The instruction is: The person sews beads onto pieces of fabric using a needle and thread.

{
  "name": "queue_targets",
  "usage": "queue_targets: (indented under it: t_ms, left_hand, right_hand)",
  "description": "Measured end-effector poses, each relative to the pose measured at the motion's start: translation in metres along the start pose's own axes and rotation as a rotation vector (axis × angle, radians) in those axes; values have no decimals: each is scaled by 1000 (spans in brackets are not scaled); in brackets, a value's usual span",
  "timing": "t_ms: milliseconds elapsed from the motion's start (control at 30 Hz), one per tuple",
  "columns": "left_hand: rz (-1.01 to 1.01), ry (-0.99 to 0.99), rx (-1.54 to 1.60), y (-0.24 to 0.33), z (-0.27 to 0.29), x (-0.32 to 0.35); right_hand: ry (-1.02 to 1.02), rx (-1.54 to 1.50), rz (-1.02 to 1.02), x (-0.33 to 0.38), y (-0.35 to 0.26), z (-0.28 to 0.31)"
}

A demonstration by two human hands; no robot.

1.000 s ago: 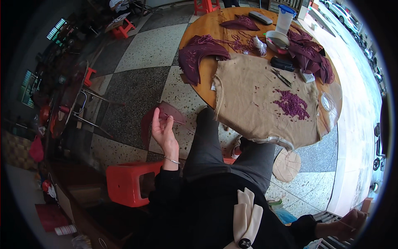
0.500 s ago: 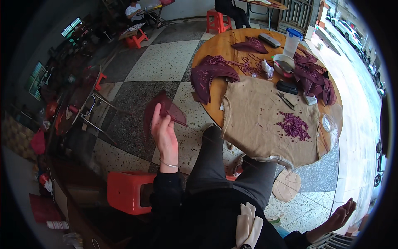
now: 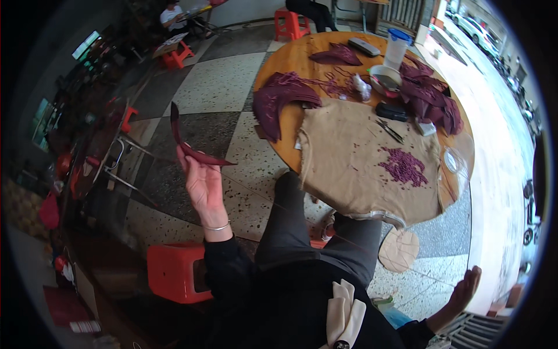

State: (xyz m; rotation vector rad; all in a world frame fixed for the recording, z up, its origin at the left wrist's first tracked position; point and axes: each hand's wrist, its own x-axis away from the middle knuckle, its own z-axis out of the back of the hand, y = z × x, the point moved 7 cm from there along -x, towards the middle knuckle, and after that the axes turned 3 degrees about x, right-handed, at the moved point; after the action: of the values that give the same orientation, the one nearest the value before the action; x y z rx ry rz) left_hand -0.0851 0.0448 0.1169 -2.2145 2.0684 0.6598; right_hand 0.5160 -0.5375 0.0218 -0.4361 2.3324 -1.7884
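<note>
My left hand (image 3: pixel 204 185), raised left of the round table, is closed on a maroon curved panel (image 3: pixel 204 156), pinching it between thumb and fingers. The panel is folded and seen nearly edge-on. Far out at the lower right is my right hand (image 3: pixel 463 289), its fingers pressed together. What it holds, if anything, is too small to make out; a faint thin line crosses above my lap between the hands. On the brown cloth (image 3: pixel 349 157) lie a heap of small purple beads (image 3: pixel 405 166) and a pair of pliers (image 3: pixel 390 131).
Stacked maroon panels (image 3: pixel 279 104) and more maroon pieces (image 3: pixel 430 102) lie on the wooden table (image 3: pixel 279 70). A bowl (image 3: pixel 385 79), a blue-lidded jug (image 3: pixel 397 49) and a black case (image 3: pixel 391 111) stand there. A red stool (image 3: pixel 174 270) is beside me. People sit farther back.
My left hand has moved left with the maroon panel and turned it edge-on. My right hand has shifted slightly left and up, its fingers straighter. The whole view has shifted a little.
</note>
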Motion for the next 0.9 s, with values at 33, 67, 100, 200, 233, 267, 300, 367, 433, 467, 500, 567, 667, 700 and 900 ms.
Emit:
queue_targets:
  t_ms: [33, 67, 100, 200, 233, 267, 300, 367, 433, 467, 500, 567, 667, 700, 900]
  left_hand:
    - [33, 5, 15, -5, 1, 3]
    - [7, 40, -172, -4, 5, 5]
    - [-24, 71, -366, -1, 6, 8]
    - [9, 80, -526, -14, 0, 10]
    - [32, 95, -556, -21, -2, 10]
    - [61, 101, -537, -28, -2, 11]
    - [76, 59, -641, -33, -12, 14]
    - [99, -9, -820, -44, -15, 20]
    - [183, -21, -830, -72, -11, 21]
    - [234, -29, -859, -87, -12, 23]
    - [235, -44, -867, -100, -13, 22]
    - [245, -67, -875, -131, -17, 17]
    - [293, -169, -849, -179, -21, -3]
    - [325, -245, -818, -195, -22, -8]
    - [166, -158, -1541, -210, 8, -5]
  right_hand:
    - [-58, 59, -107, 6, 7, -14]
    - [-91, 143, -203, 14, 15, -26]
    - [-80, 306, -172, 17, 23, -47]
    - [86, 1587, -107, 2, 50, 10]
    - [288, 1575, -34, -2, 52, 49]
    - [474, 1551, 45, 1, 45, 77]
    - [559, 1493, 2, 3, 48, 78]
    - [574, 1401, 10, 3, 37, 55]
    - [501, 1396, 160, -2, 18, 39]
    - [463, 1370, 182, -4, 17, 21]
    - [375, 1297, 223, -5, 14, -12]
    - [186, 1114, 190, 4, 15, -90]
    - [-199, 944, 322, 40, 10, -244]
    - [-270, 987, 410, 51, 10, -281]
    - [-592, 906, 508, 69, 38, -408]
